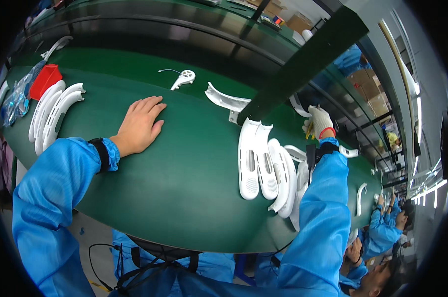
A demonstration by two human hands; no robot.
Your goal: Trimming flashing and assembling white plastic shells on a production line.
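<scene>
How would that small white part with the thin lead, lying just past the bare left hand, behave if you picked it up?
The small white part would probably feel light, being small with openings in its round end. Its crisp outline suggests a stiff body, while the slender, bent lead might flex or trail.

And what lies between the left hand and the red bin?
Head view: curved white shells, nearer the red bin, then green tabletop up to the left hand.
</scene>
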